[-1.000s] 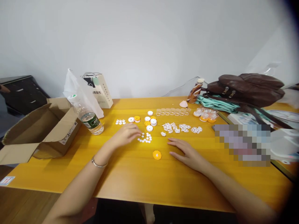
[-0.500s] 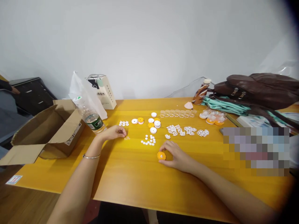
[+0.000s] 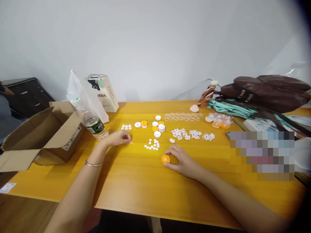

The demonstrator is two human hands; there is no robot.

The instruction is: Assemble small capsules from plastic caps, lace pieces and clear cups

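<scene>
My right hand (image 3: 181, 160) grips an orange round disc (image 3: 166, 159) with a small white knob in its middle, thumb and fingers on its edge. Over on the left, my left hand (image 3: 119, 138) has its fingertips pinched together beside a little pile of tiny clear bits (image 3: 131, 142); what is in the pinch is too small to make out. Small white discs (image 3: 154, 148) lie between the hands. Behind them are white and orange round cases (image 3: 157, 134), small white knobbed parts (image 3: 126, 127), and white openwork pieces (image 3: 194, 134). A single white toothed piece (image 3: 172, 140) lies near my right hand.
Clear round cups (image 3: 183, 117) stand in rows at the back, with clear-topped orange cases (image 3: 220, 120) to their right. A cardboard box (image 3: 46, 139), a water bottle (image 3: 93, 124) and a paper bag (image 3: 108, 94) flank the left. A brown leather bag (image 3: 264, 92) and a drink bottle (image 3: 207, 94) sit at right.
The whole view has shifted slightly. My left fingertips are lower and closer to the tiny clear bits, covering part of them. My right hand still holds the orange disc.
</scene>
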